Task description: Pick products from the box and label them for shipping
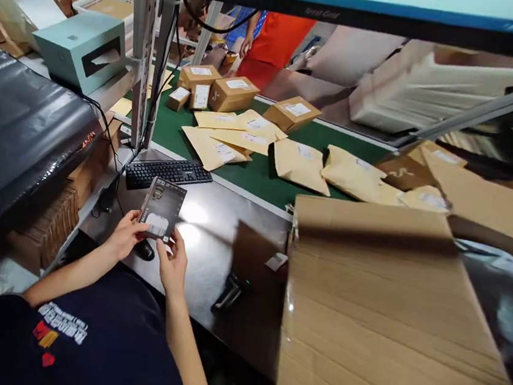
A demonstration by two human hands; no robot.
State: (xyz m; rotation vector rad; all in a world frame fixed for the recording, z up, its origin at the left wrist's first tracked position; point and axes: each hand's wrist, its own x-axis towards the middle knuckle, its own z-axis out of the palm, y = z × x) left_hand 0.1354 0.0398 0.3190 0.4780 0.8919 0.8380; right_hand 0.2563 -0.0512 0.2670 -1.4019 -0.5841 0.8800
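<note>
Both my hands hold a small flat dark package with a pale label patch, raised above the shiny grey worktable. My left hand grips its lower left edge, fingers closed. On the lower right corner my right hand pinches it. A black mouse lies just under my left hand. A black keyboard sits beyond the package.
A big cardboard box fills the right. A black handheld scanner lies on the table. The green conveyor carries several kraft mailers and small boxes. A teal label printer stands at left, a monitor above. A person in orange stands behind.
</note>
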